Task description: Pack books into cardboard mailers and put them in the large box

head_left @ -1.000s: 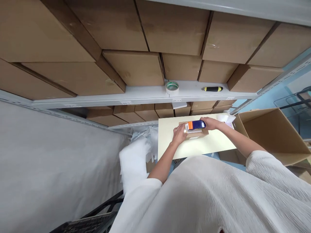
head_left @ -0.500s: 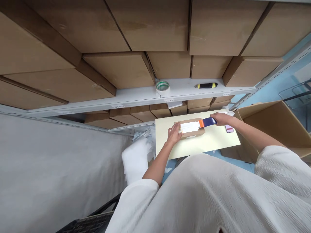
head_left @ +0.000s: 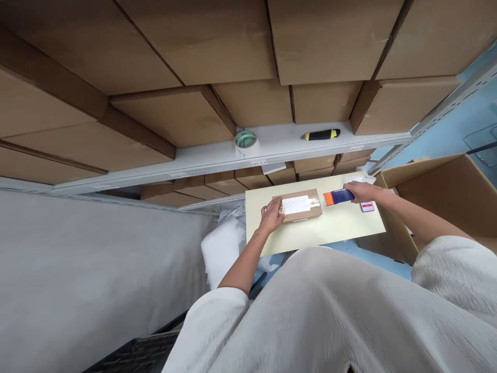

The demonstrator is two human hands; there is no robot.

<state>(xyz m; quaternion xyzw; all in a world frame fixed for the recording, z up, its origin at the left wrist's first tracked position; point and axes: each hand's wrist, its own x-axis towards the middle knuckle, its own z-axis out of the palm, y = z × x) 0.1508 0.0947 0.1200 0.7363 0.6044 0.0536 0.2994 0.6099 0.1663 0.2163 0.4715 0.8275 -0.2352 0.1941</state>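
On a pale yellow board [head_left: 330, 228] lies a small cardboard box [head_left: 316, 206] with a white paper piece [head_left: 297, 204] on its top and glossy clear tape near both ends. My left hand [head_left: 272, 215] grips the left end of this box, fingers on top and thumb at the near side. Closed around a dark blue tape dispenser [head_left: 341, 196] with an orange front is my right hand [head_left: 359, 191]. The dispenser's orange end is just right of the box, apart from it. A phone [head_left: 367, 206] rests on the board below my right hand.
A tape roll [head_left: 246, 141] and a black-and-yellow utility knife [head_left: 321, 134] lie on the metal shelf [head_left: 209, 158], in front of stacked cartons [head_left: 174, 114]. An open carton [head_left: 438, 181] stands at right. White wrapping material [head_left: 223, 248] is left of the board.
My right hand has drawn the tape dispenser off the right end of the box, where shiny tape now shows. My left hand keeps its grip. The view has shifted slightly.
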